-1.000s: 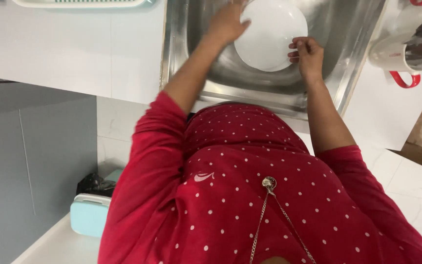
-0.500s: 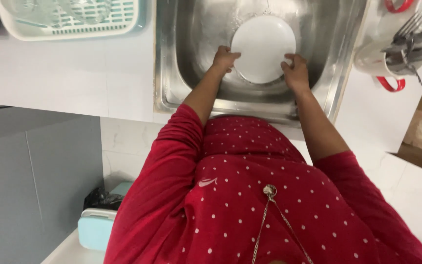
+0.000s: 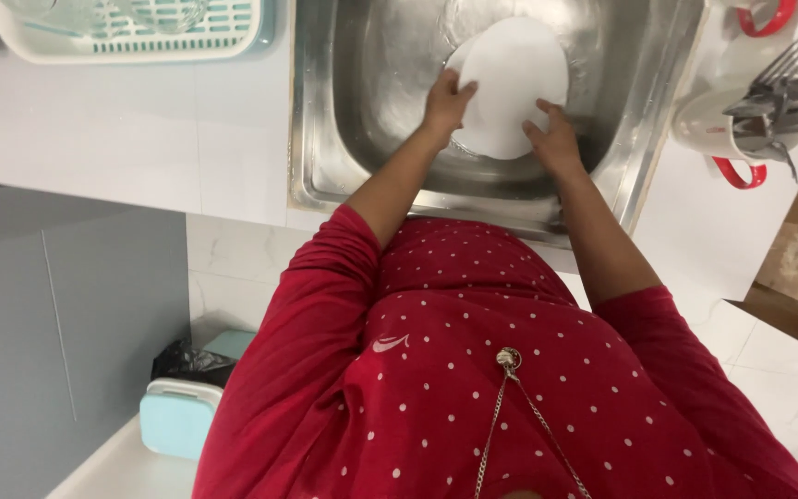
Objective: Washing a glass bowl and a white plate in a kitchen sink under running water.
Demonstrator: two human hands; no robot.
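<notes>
Gripping a white plate (image 3: 510,88) shut-fingered, both hands' grip, left hand (image 3: 445,100) and right hand (image 3: 554,140), over a steel sink (image 3: 362,111).

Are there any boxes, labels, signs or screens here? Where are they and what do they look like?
None that I can see: no boxes, signs or screens.
Small white logo mark: on the chest of the red dotted shirt, a curved shape.
Both hands hold a plain white plate in the steel sink.

Glossy white plate (image 3: 513,85) in shiny brushed-metal sink (image 3: 362,120), beside smooth matt countertop (image 3: 94,129)
</notes>
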